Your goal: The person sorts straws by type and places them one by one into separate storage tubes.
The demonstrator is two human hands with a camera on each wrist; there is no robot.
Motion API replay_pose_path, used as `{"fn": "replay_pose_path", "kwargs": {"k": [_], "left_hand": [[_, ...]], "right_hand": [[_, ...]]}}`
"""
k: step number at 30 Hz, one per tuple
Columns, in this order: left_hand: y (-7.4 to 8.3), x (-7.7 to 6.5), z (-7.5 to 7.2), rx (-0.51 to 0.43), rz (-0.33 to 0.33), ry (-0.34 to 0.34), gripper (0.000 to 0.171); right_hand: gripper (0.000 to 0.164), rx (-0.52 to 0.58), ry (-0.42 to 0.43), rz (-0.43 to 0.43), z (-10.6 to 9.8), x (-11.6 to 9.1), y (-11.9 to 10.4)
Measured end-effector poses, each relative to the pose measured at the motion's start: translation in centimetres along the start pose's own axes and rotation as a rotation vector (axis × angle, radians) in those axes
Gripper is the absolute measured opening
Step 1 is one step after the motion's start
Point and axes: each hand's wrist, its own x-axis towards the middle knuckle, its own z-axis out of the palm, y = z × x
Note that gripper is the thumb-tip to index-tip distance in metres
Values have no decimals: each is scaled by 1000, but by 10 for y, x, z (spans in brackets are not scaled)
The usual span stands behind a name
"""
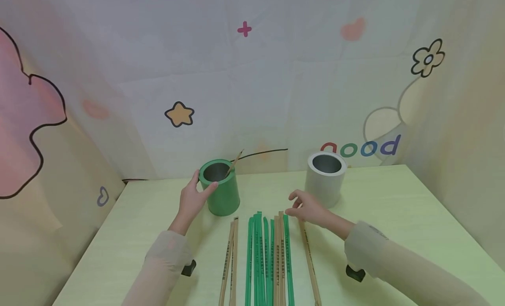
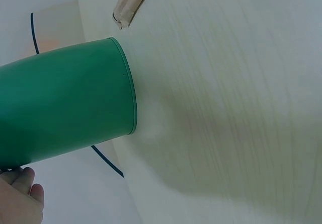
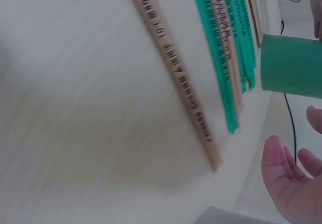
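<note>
My left hand [image 1: 192, 200] grips the green cylindrical cup [image 1: 224, 196] near its rim, thumb in front and fingers at the left side. A slim brown stick [image 1: 235, 161] leans inside the cup and pokes out over its rim. My right hand [image 1: 309, 207] hovers with loosely bent fingers and holds nothing. Below it a brown paper-wrapped stick [image 1: 310, 262], like sleeved chopsticks, lies on the table; its printed length shows in the right wrist view. The white cup [image 1: 324, 183] stands just behind and right of that hand.
Several green wrapped sticks [image 1: 258, 257] lie side by side at the table's middle, with brown ones [image 1: 279, 257] among them. To their left lie more brown sticks [image 1: 229, 262]. A patterned cloth [image 1: 256, 87] hangs behind the table's back edge.
</note>
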Motion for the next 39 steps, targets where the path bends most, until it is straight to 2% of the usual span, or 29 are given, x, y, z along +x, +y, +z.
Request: {"fn": "replay_pose_path", "kwargs": {"k": [6,14,22,39], "left_hand": [[-1,0,0,0,-8,-7,91],[-2,0,0,-1,-5,-6,91],[-1,-1,0,-7,-11,-9,91],[0,0,-1,-24,-13,-13,90]], "right_hand": [[46,-28,-29,92,-1,-11,21],[41,-23,-45,109,4,-18,37],[40,-87,-48,189,8,-22,40],[36,-204,22,235,19,-21,42]]}}
